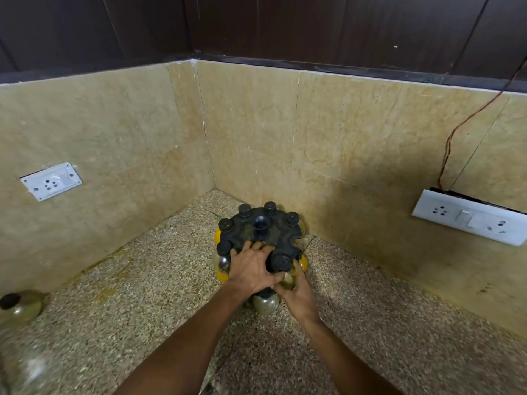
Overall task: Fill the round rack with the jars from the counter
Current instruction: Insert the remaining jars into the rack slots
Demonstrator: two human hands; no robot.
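The round black rack (266,233) stands in the counter's corner with several black-lidded jars hanging in its slots, some with yellow contents. My left hand (251,266) lies flat on the rack's top near edge, fingers spread. My right hand (298,292) grips a clear jar (288,279) with a black lid (281,262) at the rack's front right slot. Another jar (265,303) shows below my hands at the rack's lower tier. A loose jar (21,305) with a black lid sits on the counter at far left.
Speckled granite counter (142,295) is bounded by beige stone walls meeting at a corner behind the rack. A socket (51,181) is on the left wall, a switch panel (467,216) with a brown wire on the right. A blurred glassy object (31,372) sits bottom left.
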